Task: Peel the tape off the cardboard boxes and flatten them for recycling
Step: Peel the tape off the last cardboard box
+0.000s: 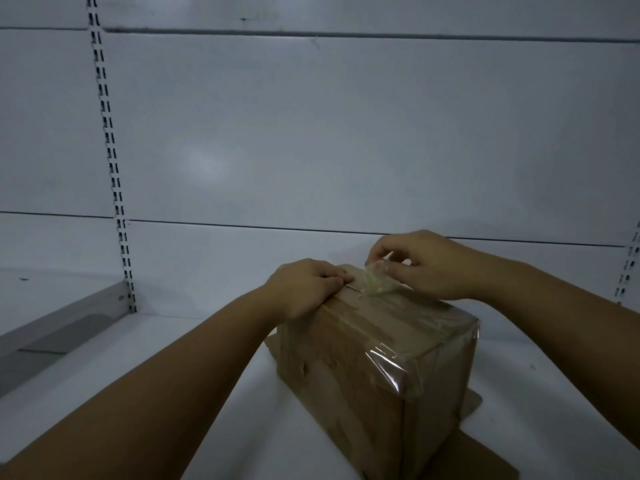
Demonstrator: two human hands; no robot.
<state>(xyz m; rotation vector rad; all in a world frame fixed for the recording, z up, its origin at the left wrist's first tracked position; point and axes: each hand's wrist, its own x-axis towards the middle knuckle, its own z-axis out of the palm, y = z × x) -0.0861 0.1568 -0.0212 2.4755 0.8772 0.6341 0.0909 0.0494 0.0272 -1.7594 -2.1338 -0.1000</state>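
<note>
we hold the cardboard box (pixel 374 358) with our left hand (pixel 304 285), fingers curled on its top; just beside them, our right hand (pixel 426 265) pinches the lifted clear tape (pixel 372 280).

Materials and finishes at the shelf.
Box (pixel 377 358): matt brown cardboard; tape (pixel 372 284): clear, glossy, crinkled plastic film; shelf (pixel 145 375) and back panel (pixel 346 133): smooth, white-painted, faintly sheened metal.

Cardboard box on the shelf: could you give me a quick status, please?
Left hand grips cardboard box top. Right hand pinches lifted tape end. Near corner still taped. Nothing in the way.
</note>
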